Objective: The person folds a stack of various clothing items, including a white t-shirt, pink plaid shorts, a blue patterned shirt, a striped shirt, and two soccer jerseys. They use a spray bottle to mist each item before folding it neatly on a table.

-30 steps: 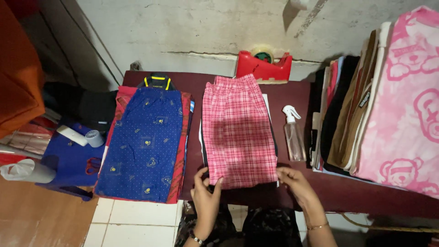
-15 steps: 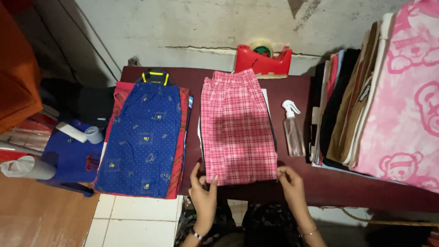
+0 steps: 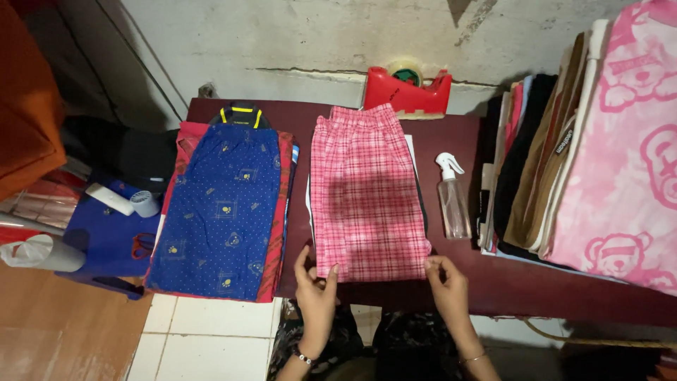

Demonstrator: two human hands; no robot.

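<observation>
**Pink plaid shorts, folded lengthwise, held at the near hem**

1. Left hand (image 3: 315, 289): at the near left corner of the pink plaid shorts (image 3: 368, 194). The thumb and fingers close on the hem corner in a pinch; the rest of the hand hangs off the near edge of the table.

2. Right hand (image 3: 444, 279): at the near right corner of the same hem, fingertips curled in on the cloth edge. It looks like a light pinch, though the contact itself is small in view.

3. Pink plaid shorts: lying flat on the dark red table (image 3: 493, 282), running straight away from the fingers, waistband at the far end. Judged from its narrow, even shape, the lengthwise fold is done; the crosswise fold is not yet made. A white sheet or board shows just under its edges.

4. Left of the left hand: stack of folded garments, blue printed shorts (image 3: 218, 212) on top, overhanging the near table edge.

5. Right of the right hand: clear spray bottle (image 3: 453, 197), lying near the plaid cloth, apart from it.

6. Farther right: pile of folded fabrics (image 3: 536, 169), a pink bear-print cloth (image 3: 620, 141) uppermost.

7. Beyond the waistband, by the wall: red tape dispenser (image 3: 407, 88).
</observation>
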